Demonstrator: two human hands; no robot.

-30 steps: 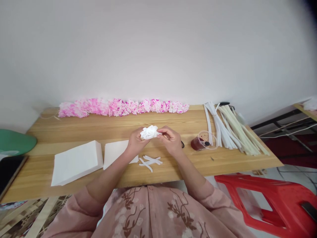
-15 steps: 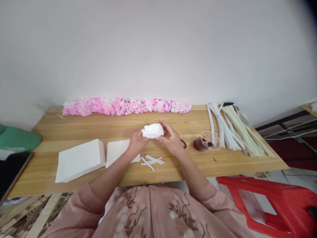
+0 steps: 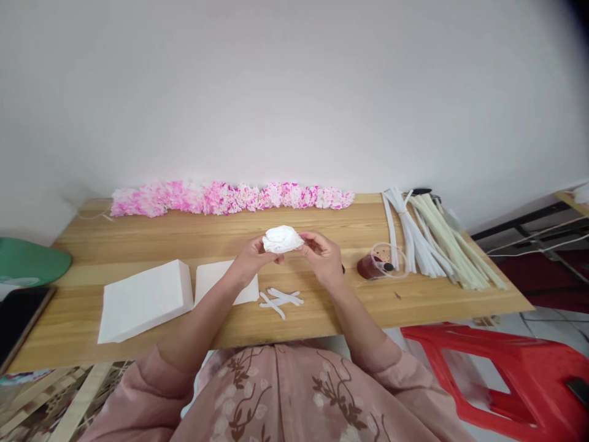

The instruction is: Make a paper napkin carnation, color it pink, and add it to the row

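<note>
Between my two hands, above the wooden table, is a white ruffled paper flower [image 3: 282,239]. My left hand [image 3: 252,258] is closed on its left edge, and my right hand [image 3: 321,255] pinches its right edge. Below them several short white strips [image 3: 281,298] lie crossed on the wood. A flat stack of white paper sheets [image 3: 227,281] is beside my left forearm, partly covered by it. Farther left stands a thick block of white paper [image 3: 146,299].
Along the wall runs a row of pink-and-white ruffled flowers [image 3: 230,198]. A cup of dark red liquid [image 3: 373,265] stands right of my hands, near bundles of white strips [image 3: 416,239] and cream strips [image 3: 455,242]. A red stool [image 3: 543,374] is at lower right, a phone [image 3: 23,322] at left.
The white paper flower has been turned and tilted between my hands, its ruffled face now looking different. My right hand's fingers have drawn in to its right edge.
</note>
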